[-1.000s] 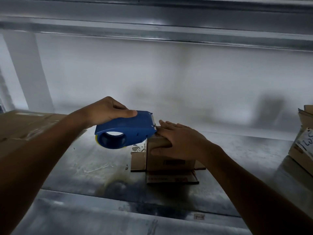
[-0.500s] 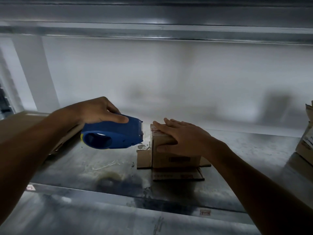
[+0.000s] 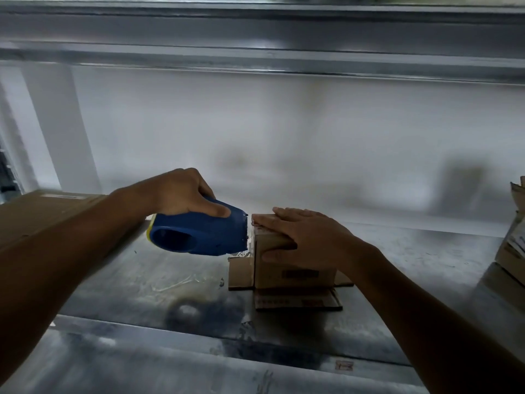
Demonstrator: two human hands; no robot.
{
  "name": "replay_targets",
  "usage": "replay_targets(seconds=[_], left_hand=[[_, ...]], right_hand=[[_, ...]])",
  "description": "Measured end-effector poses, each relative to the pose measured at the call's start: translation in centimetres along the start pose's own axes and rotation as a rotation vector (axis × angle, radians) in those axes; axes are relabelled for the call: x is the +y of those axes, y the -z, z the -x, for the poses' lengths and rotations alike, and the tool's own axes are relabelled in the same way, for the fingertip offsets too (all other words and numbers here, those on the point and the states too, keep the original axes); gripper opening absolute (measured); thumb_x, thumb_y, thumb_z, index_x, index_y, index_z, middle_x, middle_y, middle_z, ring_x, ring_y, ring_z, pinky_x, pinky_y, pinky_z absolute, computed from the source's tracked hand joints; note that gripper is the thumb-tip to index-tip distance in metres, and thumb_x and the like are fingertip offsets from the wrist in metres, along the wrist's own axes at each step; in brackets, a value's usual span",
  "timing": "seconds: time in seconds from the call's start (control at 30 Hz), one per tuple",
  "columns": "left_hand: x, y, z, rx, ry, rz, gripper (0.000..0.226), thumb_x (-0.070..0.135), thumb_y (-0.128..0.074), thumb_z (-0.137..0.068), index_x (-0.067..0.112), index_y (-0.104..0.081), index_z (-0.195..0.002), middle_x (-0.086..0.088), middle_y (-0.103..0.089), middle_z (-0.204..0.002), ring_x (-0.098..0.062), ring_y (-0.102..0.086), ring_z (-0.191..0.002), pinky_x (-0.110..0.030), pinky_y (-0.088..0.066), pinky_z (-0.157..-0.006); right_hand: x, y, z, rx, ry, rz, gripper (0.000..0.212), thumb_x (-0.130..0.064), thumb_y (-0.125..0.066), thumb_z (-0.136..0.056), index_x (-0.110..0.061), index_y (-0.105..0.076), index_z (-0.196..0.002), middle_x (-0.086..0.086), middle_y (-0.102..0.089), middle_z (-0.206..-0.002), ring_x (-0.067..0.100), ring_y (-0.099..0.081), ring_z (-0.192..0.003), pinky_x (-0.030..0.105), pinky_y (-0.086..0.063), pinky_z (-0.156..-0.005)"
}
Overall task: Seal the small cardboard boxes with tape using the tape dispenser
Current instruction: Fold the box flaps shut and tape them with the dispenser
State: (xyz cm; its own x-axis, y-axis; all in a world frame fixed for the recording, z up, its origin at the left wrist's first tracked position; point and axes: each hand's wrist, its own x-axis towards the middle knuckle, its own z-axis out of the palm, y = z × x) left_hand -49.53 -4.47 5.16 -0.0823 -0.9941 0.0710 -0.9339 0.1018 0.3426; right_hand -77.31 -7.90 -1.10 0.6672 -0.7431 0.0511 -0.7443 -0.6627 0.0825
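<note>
- Small cardboard box (image 3: 292, 268) stood on the metal shelf (image 3: 142, 274), at about 5 o'clock from the middle of the view, with loose flaps splayed flat around its base; it looked light and thin-walled, easy to shove or dent, so best pinned from above.
- Right hand (image 3: 301, 234) lay on its top, fingers straight, thumb down the near face; pressing, not clenched.
- Tape dispenser (image 3: 199, 237), hard plastic, sat at the box's 9 o'clock; whether its toothed end touched the top edge I could not tell.
- Left hand (image 3: 181, 191) gripped it from above, fingers curled round the body.
</note>
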Motion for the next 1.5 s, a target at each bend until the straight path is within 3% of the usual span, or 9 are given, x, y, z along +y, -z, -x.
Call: replay_targets(seconds=[0.13,0.3,0.43,0.57,0.7,0.87,1.17,1.33,1.5], left_hand=[[-0.1,-1.3,-0.1,0.031,0.008,0.058,0.030,0.063,-0.075,-0.076,0.034,-0.081,-0.077,0.012,-0.076,-0.074,-0.009,-0.072,-0.077,-0.039,-0.059,-0.080],[-1.2,-3.7,0.2,0.030,-0.022,-0.138,0.060,0.093,-0.062,-0.056,0.040,-0.080,-0.079,0.018,-0.073,-0.069,-0.002,-0.068,-0.068,-0.037,-0.061,-0.072],[-2.8,-2.5,0.2,0.335,0.047,0.132,0.040,0.072,-0.074,-0.068,0.039,-0.081,-0.090,0.020,-0.073,-0.079,-0.004,-0.069,-0.074,-0.028,-0.057,-0.067],[-2.9,-2.9,0.4,0.318,0.049,0.121,0.043,0.084,-0.065,-0.059,0.049,-0.075,-0.080,0.027,-0.071,-0.076,-0.001,-0.068,-0.074,-0.025,-0.055,-0.067],[-3.1,-4.0,0.7,0.353,0.056,0.154,0.021,0.076,-0.071,-0.066,0.055,-0.066,-0.068,0.025,-0.071,-0.079,-0.002,-0.068,-0.077,-0.030,-0.059,-0.072],[-2.8,-4.1,1.6,0.425,0.090,0.214,0.022,0.067,-0.072,-0.078,0.049,-0.074,-0.089,0.023,-0.071,-0.083,-0.003,-0.066,-0.076,-0.024,-0.055,-0.066],[-3.2,-5.5,2.9,0.616,0.109,0.083,0.027,0.068,-0.065,-0.083,0.046,-0.075,-0.093,0.017,-0.063,-0.064,-0.003,-0.057,-0.062,-0.026,-0.049,-0.058],[-2.8,-5.5,3.5,0.665,0.064,0.091,0.034,0.067,-0.066,-0.082,0.044,-0.078,-0.103,0.012,-0.069,-0.072,-0.010,-0.061,-0.065,-0.029,-0.054,-0.062],[-2.2,-5.1,4.6,0.663,-0.071,0.185,0.012,0.061,-0.072,-0.080,0.062,-0.060,-0.081,0.034,-0.057,-0.066,0.002,-0.059,-0.064,-0.023,-0.051,-0.059]], right_hand=[[0.1,-0.1,-0.1,0.005,0.013,0.022,0.080,-0.084,-0.027,-0.086,-0.052,-0.004,-0.156,-0.006,-0.018,-0.167,0.023,-0.024,-0.150,0.047,-0.025,-0.121],[0.1,0.0,0.2,0.031,0.038,0.020,0.078,-0.085,-0.025,-0.087,-0.055,0.001,-0.154,-0.006,-0.020,-0.166,0.022,-0.025,-0.149,0.046,-0.025,-0.120],[0.0,0.1,0.4,0.000,0.017,0.015,0.079,-0.086,-0.025,-0.085,-0.056,0.005,-0.153,-0.006,-0.011,-0.169,0.024,-0.019,-0.152,0.048,-0.023,-0.122],[-0.8,1.4,0.5,-0.011,-0.018,-0.078,0.071,-0.072,-0.044,-0.093,-0.054,-0.010,-0.152,-0.002,-0.019,-0.166,0.031,-0.027,-0.148,0.055,-0.029,-0.117],[-3.7,1.7,0.8,0.102,-0.070,-0.067,0.055,-0.064,-0.047,-0.093,-0.038,-0.039,-0.140,-0.002,-0.051,-0.138,0.020,-0.047,-0.118,0.044,-0.035,-0.099],[-5.6,-0.1,-1.5,0.384,-0.251,-0.201,0.049,-0.069,-0.032,-0.098,-0.027,-0.055,-0.108,-0.004,-0.070,-0.105,0.016,-0.064,-0.097,0.056,-0.038,-0.109],[-8.2,-1.1,-3.1,0.266,-0.527,-0.062,0.058,-0.052,-0.027,-0.101,-0.021,-0.050,-0.145,0.003,-0.046,-0.154,0.029,-0.034,-0.147,0.068,-0.007,-0.118],[-6.4,-1.2,-1.9,0.340,-0.276,-0.042,0.045,-0.041,-0.032,-0.105,-0.020,-0.055,-0.137,0.000,-0.059,-0.141,0.024,-0.050,-0.132,0.057,-0.033,-0.114],[-1.8,0.2,0.8,0.204,0.058,-0.152,0.048,-0.039,-0.038,-0.108,-0.026,-0.038,-0.154,-0.007,-0.032,-0.162,0.004,-0.020,-0.149,0.025,-0.008,-0.122]])
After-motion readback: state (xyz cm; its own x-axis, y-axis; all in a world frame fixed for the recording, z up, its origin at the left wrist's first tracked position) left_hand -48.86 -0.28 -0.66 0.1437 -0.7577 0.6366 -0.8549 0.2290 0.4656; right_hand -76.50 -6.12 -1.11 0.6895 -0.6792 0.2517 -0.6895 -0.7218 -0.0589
